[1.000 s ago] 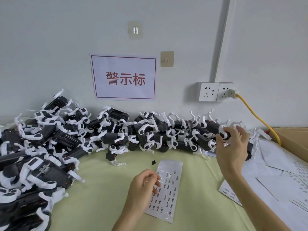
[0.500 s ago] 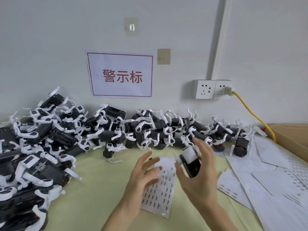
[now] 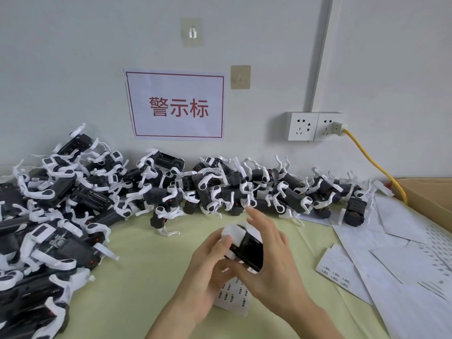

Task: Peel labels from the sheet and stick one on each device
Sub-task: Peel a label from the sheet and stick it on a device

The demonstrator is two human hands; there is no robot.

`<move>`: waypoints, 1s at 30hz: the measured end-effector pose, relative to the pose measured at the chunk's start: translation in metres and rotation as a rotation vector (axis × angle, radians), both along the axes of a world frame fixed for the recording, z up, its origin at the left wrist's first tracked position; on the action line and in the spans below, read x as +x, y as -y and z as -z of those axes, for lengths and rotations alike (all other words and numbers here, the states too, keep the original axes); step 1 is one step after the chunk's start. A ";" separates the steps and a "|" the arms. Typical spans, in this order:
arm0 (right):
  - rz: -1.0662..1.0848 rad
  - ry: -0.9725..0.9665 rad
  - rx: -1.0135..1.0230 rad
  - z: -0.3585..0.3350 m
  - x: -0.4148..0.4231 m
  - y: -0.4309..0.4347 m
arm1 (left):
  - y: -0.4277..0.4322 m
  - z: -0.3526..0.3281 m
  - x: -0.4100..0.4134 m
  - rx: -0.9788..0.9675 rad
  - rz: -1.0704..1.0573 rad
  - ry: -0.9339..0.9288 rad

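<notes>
A black device with white parts is held above the green table between both hands. My right hand cups it from the right and below, index finger stretched upward. My left hand grips its left end, thumb on the white part. Beneath the hands lies the label sheet, mostly hidden. Whether a label sits on a fingertip cannot be seen. Several more black-and-white devices are heaped along the wall and at the left.
Used backing sheets and papers cover the table's right side, with a small label sheet among them. A cardboard box stands at the far right. A yellow cable runs from the wall socket.
My right hand brought a device from the row at the back right down to the middle. My left hand left the label sheet and took hold of the device's left end.
</notes>
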State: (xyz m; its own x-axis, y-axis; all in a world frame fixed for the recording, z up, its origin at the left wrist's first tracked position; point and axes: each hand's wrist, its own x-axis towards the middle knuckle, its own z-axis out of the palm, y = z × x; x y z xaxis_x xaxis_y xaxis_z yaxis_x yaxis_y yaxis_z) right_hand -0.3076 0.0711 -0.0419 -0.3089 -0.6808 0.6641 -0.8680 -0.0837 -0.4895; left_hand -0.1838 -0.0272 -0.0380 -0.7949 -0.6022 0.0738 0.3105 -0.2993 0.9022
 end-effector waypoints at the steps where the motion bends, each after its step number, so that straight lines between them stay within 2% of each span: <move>1: 0.053 -0.038 0.016 -0.001 -0.002 0.000 | 0.001 0.001 -0.001 0.046 -0.028 -0.015; 4: 0.066 0.011 0.119 -0.003 -0.007 -0.001 | 0.008 0.004 0.000 0.224 -0.087 -0.085; 7: 0.019 0.074 0.158 -0.002 -0.011 -0.002 | 0.012 0.006 0.001 0.286 -0.087 -0.104; 14: 0.032 0.064 0.198 0.000 -0.011 -0.003 | 0.012 0.002 -0.001 0.177 -0.175 -0.020; 19: 0.077 0.122 0.140 -0.003 -0.009 -0.003 | 0.016 0.004 -0.002 0.275 -0.183 -0.063; 22: 0.101 0.228 0.078 0.001 -0.016 -0.004 | 0.015 0.008 -0.004 0.293 -0.251 0.025; 24: 0.133 0.290 0.033 0.002 -0.021 -0.004 | 0.013 0.008 -0.004 0.150 -0.365 0.137; 25: 0.153 0.316 0.014 0.002 -0.024 -0.004 | 0.013 0.010 -0.003 -0.028 -0.459 0.229; 27: 0.186 0.377 -0.014 0.002 -0.030 -0.003 | 0.016 0.014 0.001 -0.537 -0.636 0.457; 29: 0.250 0.390 -0.025 0.003 -0.037 -0.003 | 0.014 0.017 0.002 -0.960 -0.659 0.697; 30: 0.285 0.389 -0.030 0.003 -0.040 -0.004 | 0.014 0.021 0.002 -1.067 -0.610 0.836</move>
State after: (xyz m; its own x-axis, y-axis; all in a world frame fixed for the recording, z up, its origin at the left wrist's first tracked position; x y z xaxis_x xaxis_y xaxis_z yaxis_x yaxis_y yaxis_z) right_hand -0.3481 0.0752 -0.0448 -0.7096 -0.5154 0.4805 -0.6115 0.1119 -0.7833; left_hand -0.1820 -0.0412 -0.0591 -0.4796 -0.8069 0.3448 -0.5646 0.5846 0.5827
